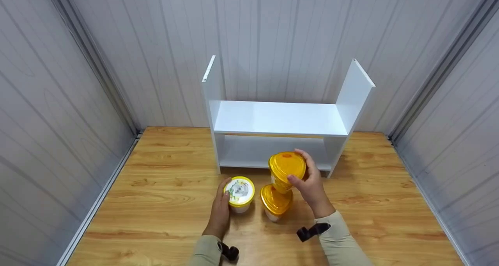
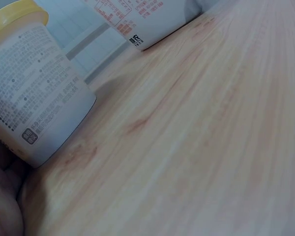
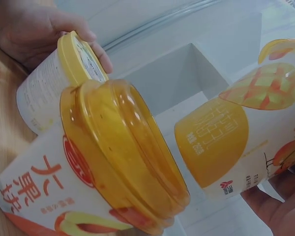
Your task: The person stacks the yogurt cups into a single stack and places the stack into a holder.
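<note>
My right hand (image 1: 308,181) grips an orange-lidded fruit cup (image 1: 286,169) and holds it tilted above the table, in front of the white shelf (image 1: 278,120). The right wrist view shows that cup's mango-printed side (image 3: 236,142) with my fingers (image 3: 275,209) under it. A second orange-lidded cup (image 1: 275,202) (image 3: 113,167) stands on the table just below. My left hand (image 1: 221,207) wraps around a white cup with a yellow-rimmed lid (image 1: 241,191) (image 3: 64,73) standing on the table to the left. Close up in the left wrist view are this cup's printed side (image 2: 37,103) and my palm (image 2: 5,201).
The shelf has two boards, upper (image 1: 278,118) and lower (image 1: 269,151), both bare. It stands at the back of a wooden table (image 1: 163,196) closed in by grey panelled walls (image 1: 58,83) on three sides.
</note>
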Demonstrator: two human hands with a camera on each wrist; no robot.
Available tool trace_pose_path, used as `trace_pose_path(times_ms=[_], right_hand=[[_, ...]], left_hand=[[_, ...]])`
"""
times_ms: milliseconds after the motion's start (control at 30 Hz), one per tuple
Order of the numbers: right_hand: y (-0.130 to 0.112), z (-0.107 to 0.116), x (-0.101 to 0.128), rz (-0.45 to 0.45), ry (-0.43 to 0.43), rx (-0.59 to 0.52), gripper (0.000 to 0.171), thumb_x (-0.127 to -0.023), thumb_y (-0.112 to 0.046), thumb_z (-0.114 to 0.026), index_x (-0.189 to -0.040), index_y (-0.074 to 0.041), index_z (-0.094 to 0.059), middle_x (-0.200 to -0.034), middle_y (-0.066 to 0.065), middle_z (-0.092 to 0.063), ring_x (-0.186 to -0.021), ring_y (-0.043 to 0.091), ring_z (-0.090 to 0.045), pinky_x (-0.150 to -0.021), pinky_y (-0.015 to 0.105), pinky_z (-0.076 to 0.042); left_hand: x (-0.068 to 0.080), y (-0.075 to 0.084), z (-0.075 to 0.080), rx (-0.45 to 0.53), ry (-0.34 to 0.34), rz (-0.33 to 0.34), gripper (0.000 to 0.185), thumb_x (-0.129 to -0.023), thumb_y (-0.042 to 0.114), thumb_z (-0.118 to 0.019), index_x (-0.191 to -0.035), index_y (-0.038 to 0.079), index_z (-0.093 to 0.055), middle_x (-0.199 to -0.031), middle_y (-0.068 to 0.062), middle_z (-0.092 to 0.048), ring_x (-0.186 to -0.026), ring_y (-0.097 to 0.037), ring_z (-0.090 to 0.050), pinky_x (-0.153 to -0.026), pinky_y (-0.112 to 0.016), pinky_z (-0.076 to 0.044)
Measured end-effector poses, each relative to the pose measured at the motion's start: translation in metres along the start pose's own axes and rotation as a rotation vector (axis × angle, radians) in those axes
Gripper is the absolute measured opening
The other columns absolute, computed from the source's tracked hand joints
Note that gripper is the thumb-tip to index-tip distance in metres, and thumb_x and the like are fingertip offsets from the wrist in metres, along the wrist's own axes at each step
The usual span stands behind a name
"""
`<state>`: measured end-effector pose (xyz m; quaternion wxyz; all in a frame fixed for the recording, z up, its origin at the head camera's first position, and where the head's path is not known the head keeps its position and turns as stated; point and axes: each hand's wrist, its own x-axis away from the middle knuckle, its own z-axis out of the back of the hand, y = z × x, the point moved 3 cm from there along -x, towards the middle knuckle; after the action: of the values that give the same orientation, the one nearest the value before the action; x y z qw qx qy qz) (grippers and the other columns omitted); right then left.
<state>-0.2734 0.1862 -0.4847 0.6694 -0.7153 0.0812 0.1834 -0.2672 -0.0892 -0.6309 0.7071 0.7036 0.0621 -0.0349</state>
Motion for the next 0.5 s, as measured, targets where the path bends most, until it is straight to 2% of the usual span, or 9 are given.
trace_pose_path(times_ms=[300,500], right_hand=[[0.002,-0.009,-0.002,-0.026,0.005,0.028,0.077,-0.087,-0.013,-0.072,-0.153,-0.002,-0.034,-0.14,0.015,-0.05,-0.121,0.032,-0.055,-0.102,0.032,-0.05],[0.004,-0.015,-0.003,-0.011,-0.006,0.019,0.08,-0.085,-0.018,-0.076,-0.152,-0.001,-0.035,-0.14,0.015,-0.051,-0.121,0.032,-0.056,-0.101,0.033,-0.05]], left_hand=[[0.001,0.004,0.0,-0.025,0.01,-0.012,0.045,-0.108,0.018,-0.035,-0.153,0.021,-0.042,-0.157,-0.01,-0.041,-0.147,-0.029,-0.029,-0.12,-0.054,-0.016],[0.002,0.004,0.001,-0.052,-0.007,-0.024,0.044,-0.11,0.022,-0.034,-0.153,0.025,-0.041,-0.156,-0.011,-0.041,-0.147,-0.03,-0.03,-0.119,-0.057,-0.018]])
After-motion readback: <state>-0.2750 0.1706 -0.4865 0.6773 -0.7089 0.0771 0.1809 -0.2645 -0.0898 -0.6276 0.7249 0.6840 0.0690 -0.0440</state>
